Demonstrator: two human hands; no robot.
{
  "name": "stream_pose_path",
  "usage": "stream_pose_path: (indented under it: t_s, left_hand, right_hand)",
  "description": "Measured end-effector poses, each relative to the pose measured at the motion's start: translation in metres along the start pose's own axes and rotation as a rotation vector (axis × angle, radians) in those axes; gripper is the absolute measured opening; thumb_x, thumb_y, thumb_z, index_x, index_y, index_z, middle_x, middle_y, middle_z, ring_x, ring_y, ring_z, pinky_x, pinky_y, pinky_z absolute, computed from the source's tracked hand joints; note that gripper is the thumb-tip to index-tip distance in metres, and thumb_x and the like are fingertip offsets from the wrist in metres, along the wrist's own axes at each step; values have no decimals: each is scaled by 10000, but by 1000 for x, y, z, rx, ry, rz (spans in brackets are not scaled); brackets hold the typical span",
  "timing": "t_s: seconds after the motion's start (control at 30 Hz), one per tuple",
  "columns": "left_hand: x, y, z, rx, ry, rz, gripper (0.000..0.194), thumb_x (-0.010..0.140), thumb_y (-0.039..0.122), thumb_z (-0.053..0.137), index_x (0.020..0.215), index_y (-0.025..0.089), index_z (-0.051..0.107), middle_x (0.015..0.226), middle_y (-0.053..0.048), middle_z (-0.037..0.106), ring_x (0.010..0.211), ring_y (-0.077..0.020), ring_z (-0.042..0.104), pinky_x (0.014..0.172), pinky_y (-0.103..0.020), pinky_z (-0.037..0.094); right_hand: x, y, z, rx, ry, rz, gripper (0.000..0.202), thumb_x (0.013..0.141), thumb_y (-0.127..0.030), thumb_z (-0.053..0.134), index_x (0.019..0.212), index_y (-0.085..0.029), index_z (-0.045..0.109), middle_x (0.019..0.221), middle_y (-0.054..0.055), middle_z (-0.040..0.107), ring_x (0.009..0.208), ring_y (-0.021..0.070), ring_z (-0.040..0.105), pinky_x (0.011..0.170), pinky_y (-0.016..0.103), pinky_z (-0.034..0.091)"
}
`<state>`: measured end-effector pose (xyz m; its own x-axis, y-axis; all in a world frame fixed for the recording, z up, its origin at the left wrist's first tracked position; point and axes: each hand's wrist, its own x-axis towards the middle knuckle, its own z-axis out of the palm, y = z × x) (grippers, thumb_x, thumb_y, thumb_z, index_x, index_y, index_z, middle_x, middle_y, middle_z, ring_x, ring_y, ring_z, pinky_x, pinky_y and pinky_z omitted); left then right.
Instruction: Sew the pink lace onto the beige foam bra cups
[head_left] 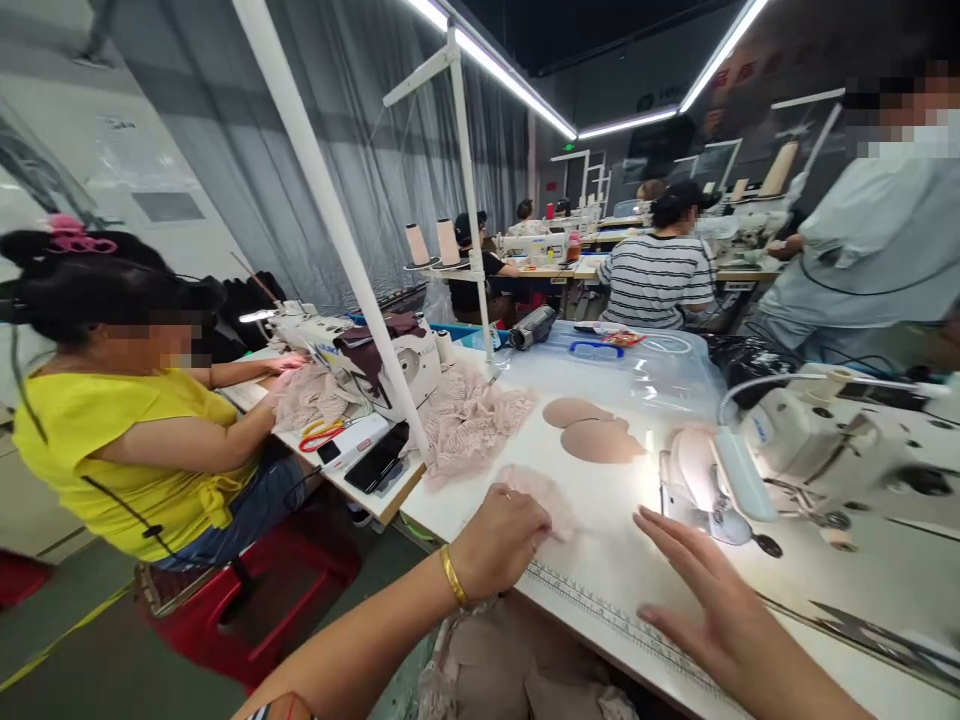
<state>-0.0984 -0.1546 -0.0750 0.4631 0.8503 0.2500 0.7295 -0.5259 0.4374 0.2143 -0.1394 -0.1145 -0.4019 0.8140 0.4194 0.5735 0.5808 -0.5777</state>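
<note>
My left hand (504, 540), with a gold bracelet at the wrist, is closed on a thin pale pink lace piece (536, 492) at the table's front left edge. To its right, my right hand (697, 590) hovers over or rests on the white tabletop, fingers spread and holding nothing. Two beige fabric cups (600, 440) lie flat beyond my hands. Another pale cup (694, 465) sits under the lit head of the sewing machine (840, 440) on the right. A heap of pink lace (480, 415) is at the table's back left.
Scissors (885, 640) lie at the right. A ruler strip (600, 607) runs along the front edge. Behind stands a clear plastic box (637, 370). A co-worker in yellow (135, 440) sits left, by another machine (405, 370) and a phone (377, 457). Beige pieces (510, 660) hang below the edge.
</note>
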Motion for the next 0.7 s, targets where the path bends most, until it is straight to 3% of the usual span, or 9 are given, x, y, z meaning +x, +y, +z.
stream_pose_path:
  t_s: [0.03,0.1,0.2,0.27,0.37,0.47,0.57,0.63,0.7]
  left_hand:
    - [6,7,1,-153,89,-8,107,983,266,512,963,201,593,953,-49,672,913,-198,612,902,-376,452]
    - [18,21,4,-515,218,-82,187,981,385,575,959,199,572,903,-30,629,838,-170,575,783,-305,460]
    - [32,33,11,-971,250,-238,390,888,540,709,902,191,533,795,18,524,725,-128,490,677,-251,419]
    - [36,36,19,-1128,255,-305,488,839,606,749,840,190,493,762,37,469,698,-110,445,664,-235,402]
    - [35,35,34,-1189,274,-356,554,833,665,730,796,199,434,752,45,447,683,-101,412,649,-224,391]
    - [33,29,43,-1097,242,-373,539,874,674,669,800,214,398,719,60,418,638,-97,394,586,-212,358]
    - [46,13,40,-743,78,-301,432,940,609,598,853,217,438,731,51,499,626,-113,480,565,-223,399]
    - [66,-1,33,-343,14,-180,302,983,501,570,973,201,531,889,-10,644,765,-162,618,655,-269,501]
    - [95,-15,27,-39,26,-62,223,986,348,583,1138,184,583,1167,-94,689,1062,-234,662,878,-367,551]
  right_hand:
    - [5,-16,5,86,-16,56,681,818,-572,748,1432,-316,602,1408,114,642,1231,346,636,973,478,574]
    - [13,-36,14,288,-31,204,644,866,-592,701,1417,-279,588,1318,116,677,1153,316,649,917,448,580]
    - [19,-47,23,606,13,412,431,942,-632,591,1079,-235,685,891,37,685,818,227,633,710,335,544]
    - [18,-46,24,686,61,477,423,955,-641,573,925,-231,674,760,-5,601,722,188,557,652,293,476]
    - [14,-44,21,587,117,482,449,937,-664,582,887,-233,698,751,-1,605,739,198,549,695,306,458]
    - [10,-44,18,520,215,504,476,926,-698,570,910,-238,693,754,19,663,762,224,606,750,333,481]
    - [12,-39,18,586,276,587,471,955,-700,517,965,-247,642,578,-42,560,564,187,535,624,313,445]
    - [15,-29,19,596,251,619,473,940,-707,519,941,-245,622,512,-71,495,479,169,474,556,304,402]
    - [20,-17,20,568,227,625,470,900,-710,549,875,-247,618,498,-72,495,469,171,479,546,306,395]
